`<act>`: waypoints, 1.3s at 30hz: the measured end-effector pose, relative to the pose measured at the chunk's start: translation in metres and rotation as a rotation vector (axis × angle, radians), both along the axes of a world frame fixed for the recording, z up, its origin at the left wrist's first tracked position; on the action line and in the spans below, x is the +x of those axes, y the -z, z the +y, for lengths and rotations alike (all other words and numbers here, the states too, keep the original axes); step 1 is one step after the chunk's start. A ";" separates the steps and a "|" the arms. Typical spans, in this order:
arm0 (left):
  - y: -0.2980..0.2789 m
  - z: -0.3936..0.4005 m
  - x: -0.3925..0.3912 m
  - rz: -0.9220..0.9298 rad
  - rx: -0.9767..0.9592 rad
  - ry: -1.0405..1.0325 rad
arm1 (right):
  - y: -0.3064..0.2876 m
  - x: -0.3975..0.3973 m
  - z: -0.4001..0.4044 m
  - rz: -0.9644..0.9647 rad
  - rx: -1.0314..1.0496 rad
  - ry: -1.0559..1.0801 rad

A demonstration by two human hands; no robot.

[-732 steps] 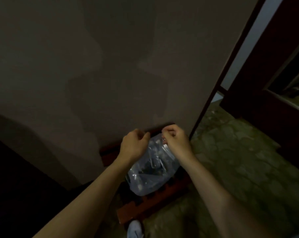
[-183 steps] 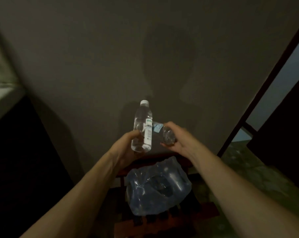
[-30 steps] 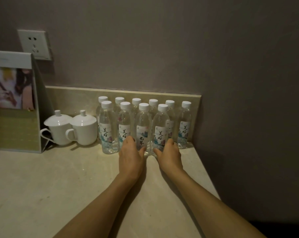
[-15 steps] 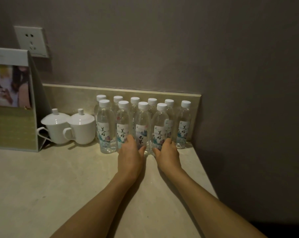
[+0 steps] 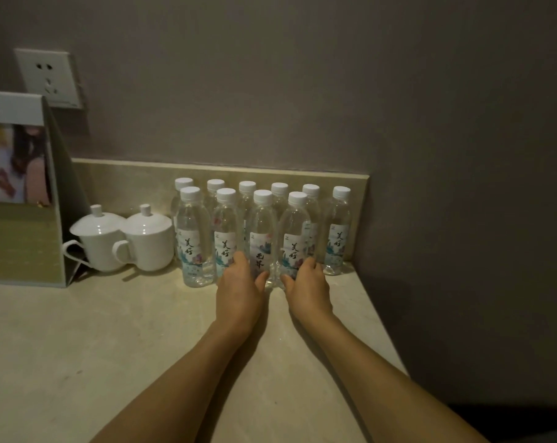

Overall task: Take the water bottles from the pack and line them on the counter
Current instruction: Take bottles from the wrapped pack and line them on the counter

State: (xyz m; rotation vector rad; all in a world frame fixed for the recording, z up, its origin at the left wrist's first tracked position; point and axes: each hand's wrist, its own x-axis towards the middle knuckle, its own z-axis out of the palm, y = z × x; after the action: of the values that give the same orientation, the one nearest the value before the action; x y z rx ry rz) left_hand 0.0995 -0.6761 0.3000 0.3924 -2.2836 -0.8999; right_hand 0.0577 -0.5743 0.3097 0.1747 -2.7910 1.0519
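Several clear water bottles with white caps and printed labels stand upright in two rows against the low backsplash, on the beige counter (image 5: 111,340). My left hand (image 5: 239,292) holds the base of the third front-row bottle (image 5: 262,231), fingers on its left and thumb in front. My right hand (image 5: 307,287) holds the base of the fourth front-row bottle (image 5: 296,231), thumb on its left and fingers on its right. Both bottles stand on the counter, close together. The pack is out of view.
Two white lidded cups (image 5: 124,238) stand just left of the bottles. A standing display card (image 5: 18,187) is at the far left, below a wall socket (image 5: 49,78). The counter's right edge (image 5: 379,321) runs close to my right arm.
Since 6 seconds ago I turned from the pack on the floor to the counter with two bottles. Over the last second both hands have stayed on the two front bottles, barely shifting.
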 end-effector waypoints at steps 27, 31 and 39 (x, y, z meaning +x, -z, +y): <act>-0.032 0.091 0.041 -0.014 0.126 0.255 | -0.040 0.066 0.103 0.104 -0.346 0.066; -0.041 0.127 0.050 0.015 0.124 0.231 | -0.042 0.072 0.142 0.153 -0.358 0.027; -0.055 0.262 0.068 0.100 0.139 0.266 | -0.040 0.090 0.276 0.312 -0.435 0.019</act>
State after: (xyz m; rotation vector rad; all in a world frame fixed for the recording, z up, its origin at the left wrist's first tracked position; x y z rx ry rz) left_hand 0.1676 -0.4142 0.3549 0.1004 -2.2205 -1.1882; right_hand 0.1479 -0.2979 0.3502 0.2335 -2.2279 1.4527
